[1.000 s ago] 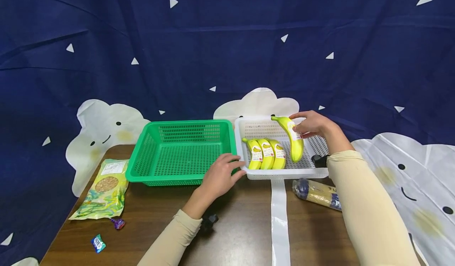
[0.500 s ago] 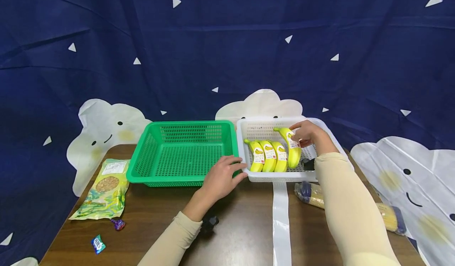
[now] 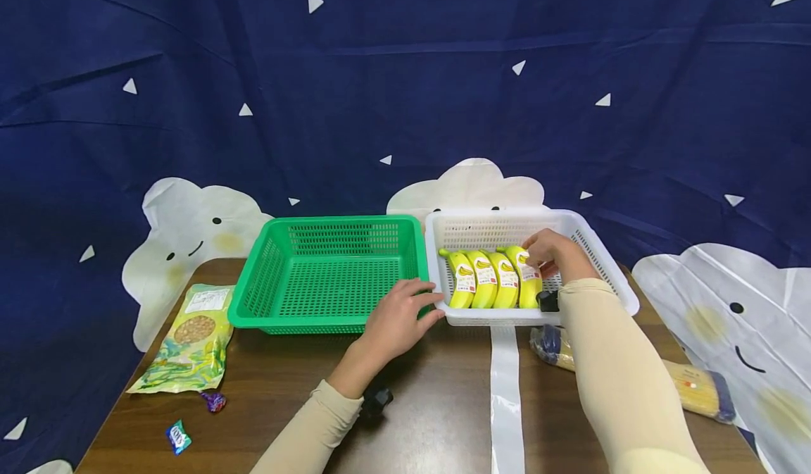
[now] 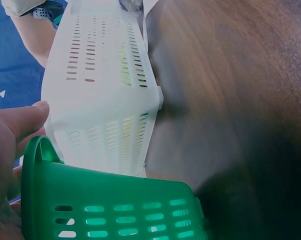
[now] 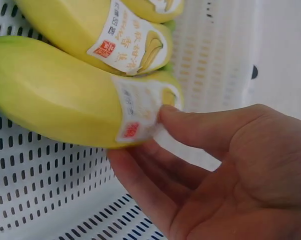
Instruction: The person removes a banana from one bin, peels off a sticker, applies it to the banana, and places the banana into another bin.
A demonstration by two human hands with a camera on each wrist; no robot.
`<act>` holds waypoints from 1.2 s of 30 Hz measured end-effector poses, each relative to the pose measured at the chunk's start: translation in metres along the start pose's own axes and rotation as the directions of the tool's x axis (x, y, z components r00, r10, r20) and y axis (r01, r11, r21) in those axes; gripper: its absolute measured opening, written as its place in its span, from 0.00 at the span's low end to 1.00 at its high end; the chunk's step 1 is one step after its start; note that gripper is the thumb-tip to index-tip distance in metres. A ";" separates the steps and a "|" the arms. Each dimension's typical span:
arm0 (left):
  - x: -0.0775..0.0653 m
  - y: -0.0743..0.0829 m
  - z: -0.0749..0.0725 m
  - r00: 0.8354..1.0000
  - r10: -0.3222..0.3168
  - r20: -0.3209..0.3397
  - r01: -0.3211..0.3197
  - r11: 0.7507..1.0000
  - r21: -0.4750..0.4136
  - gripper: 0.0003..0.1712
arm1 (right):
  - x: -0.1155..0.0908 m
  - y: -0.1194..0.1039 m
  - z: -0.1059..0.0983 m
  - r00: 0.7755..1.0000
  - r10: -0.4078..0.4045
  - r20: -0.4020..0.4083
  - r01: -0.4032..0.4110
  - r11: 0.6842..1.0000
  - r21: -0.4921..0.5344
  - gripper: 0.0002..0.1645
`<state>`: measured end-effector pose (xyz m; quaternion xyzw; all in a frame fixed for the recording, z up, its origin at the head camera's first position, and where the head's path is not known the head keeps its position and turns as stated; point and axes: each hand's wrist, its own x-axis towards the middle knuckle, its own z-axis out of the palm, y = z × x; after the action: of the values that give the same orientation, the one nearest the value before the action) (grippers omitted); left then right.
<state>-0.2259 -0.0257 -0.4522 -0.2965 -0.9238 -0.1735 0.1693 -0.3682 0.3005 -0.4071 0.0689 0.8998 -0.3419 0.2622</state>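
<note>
In the head view, my right hand (image 3: 557, 254) reaches into the white basket (image 3: 627, 299) and holds a yellow banana (image 5: 55, 100) with a printed label. The right wrist view has my thumb on the label and my fingers under the banana's side. Several more labelled bananas (image 3: 483, 287) lie in a row just left of it. My left hand (image 3: 402, 319) rests where the green basket (image 3: 298, 321) meets the white one, its fingers relaxed over the rims. Seen from the left wrist, the thumb is beside the white basket's corner.
A bag of grain or beans (image 3: 190, 340) lies left of the green basket. Near it are a wrapped purple candy (image 3: 214, 401) and a small blue packet (image 3: 178, 437). A long pack of noodles (image 3: 697, 389) lies under my right forearm. White tape (image 3: 507, 389) runs down the table.
My right hand has lowered the banana into the white basket, bringing it beside the others at the right end of the row. My left hand has stayed at the rims.
</note>
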 end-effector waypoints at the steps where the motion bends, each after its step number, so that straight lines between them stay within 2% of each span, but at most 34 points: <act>1: -0.001 0.000 0.000 1.000 -0.001 0.001 0.001 1.000 0.001 0.20 | 0.001 0.001 0.001 1.000 -0.004 0.010 0.004 1.000 0.002 0.35; 13: -0.001 -0.001 0.001 0.999 0.020 -0.028 -0.020 1.000 -0.004 0.19 | 0.009 0.004 0.003 0.999 0.012 0.038 -0.011 1.000 -0.019 0.40; 22: -0.001 -0.001 0.000 0.999 0.019 -0.031 -0.019 1.000 -0.004 0.19 | 0.018 0.008 0.007 0.997 0.074 0.038 -0.074 0.997 0.005 0.43; 29: 0.000 -0.001 -0.001 0.999 0.027 -0.042 -0.027 1.000 -0.003 0.19 | 0.008 0.005 0.011 0.993 0.036 0.112 -0.033 0.999 -0.035 0.44; 36: 0.000 -0.002 -0.003 0.999 0.039 -0.031 -0.039 0.999 -0.002 0.18 | 0.000 0.007 0.004 0.994 0.010 0.109 -0.001 0.997 -0.082 0.42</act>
<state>-0.2263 -0.0281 -0.4503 -0.3119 -0.9149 -0.1761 0.1864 -0.3649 0.3036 -0.4139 0.0419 0.8972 -0.3073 0.3145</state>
